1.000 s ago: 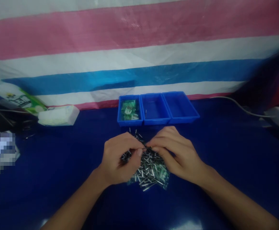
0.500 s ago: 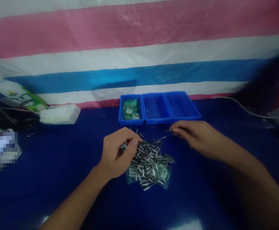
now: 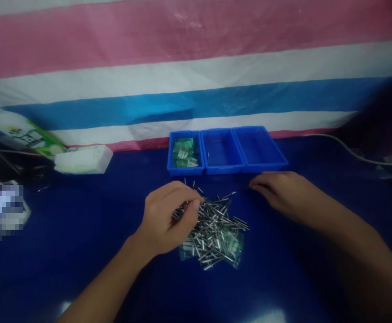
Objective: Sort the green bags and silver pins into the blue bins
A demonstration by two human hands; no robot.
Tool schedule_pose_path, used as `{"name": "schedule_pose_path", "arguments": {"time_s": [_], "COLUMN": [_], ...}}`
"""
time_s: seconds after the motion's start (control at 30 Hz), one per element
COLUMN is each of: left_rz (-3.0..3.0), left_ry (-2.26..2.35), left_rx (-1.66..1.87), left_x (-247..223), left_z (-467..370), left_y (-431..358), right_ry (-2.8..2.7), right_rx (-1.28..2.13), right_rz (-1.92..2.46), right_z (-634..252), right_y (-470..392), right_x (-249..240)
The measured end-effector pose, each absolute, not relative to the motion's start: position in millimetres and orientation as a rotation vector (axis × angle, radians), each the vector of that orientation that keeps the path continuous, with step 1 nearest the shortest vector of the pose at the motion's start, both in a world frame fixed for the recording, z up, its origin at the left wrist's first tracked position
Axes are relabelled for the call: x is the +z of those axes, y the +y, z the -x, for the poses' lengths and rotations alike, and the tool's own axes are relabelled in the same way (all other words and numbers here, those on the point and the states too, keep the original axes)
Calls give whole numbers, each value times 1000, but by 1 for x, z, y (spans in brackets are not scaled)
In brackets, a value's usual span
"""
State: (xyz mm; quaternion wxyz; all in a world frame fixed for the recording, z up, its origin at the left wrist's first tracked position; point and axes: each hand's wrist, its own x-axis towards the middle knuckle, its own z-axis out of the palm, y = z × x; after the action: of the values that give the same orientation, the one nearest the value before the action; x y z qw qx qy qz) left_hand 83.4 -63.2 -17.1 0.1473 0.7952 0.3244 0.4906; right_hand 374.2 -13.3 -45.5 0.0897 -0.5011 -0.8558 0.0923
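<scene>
We see left hand (image 3: 170, 218) over pin pile (image 3: 212, 240), fingertips pinched, contents unclear. Our right hand (image 3: 281, 193) near right bin (image 3: 259, 148), fingers closed, can't tell if holding.

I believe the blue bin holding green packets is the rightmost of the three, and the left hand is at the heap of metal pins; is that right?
Not quite: the head view shows the blue bin holding green packets as the leftmost of three. The left hand is at the heap of metal pins.
</scene>
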Motion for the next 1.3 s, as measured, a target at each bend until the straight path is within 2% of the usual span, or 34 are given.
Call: {"name": "schedule_pose_path", "arguments": {"time_s": [0.43, 0.67, 0.97, 1.3], "left_rz": [-2306, -2307, -2316, -2328], "left_ry": [950, 952, 946, 961], "left_rx": [1400, 1405, 1400, 1384], "left_x": [-17, -18, -19, -18], "left_z": [-84, -84, -81, -81], "left_y": [-64, -62, -62, -62], "right_ry": [-2580, -2255, -2453, -2490], "right_rx": [90, 249, 474, 354], "right_rz": [1456, 1400, 1385, 1390], "right_z": [-364, -371, -388, -377], "right_y": [-23, -13, -3, -11], "right_x": [-42, -25, -44, -46]}}
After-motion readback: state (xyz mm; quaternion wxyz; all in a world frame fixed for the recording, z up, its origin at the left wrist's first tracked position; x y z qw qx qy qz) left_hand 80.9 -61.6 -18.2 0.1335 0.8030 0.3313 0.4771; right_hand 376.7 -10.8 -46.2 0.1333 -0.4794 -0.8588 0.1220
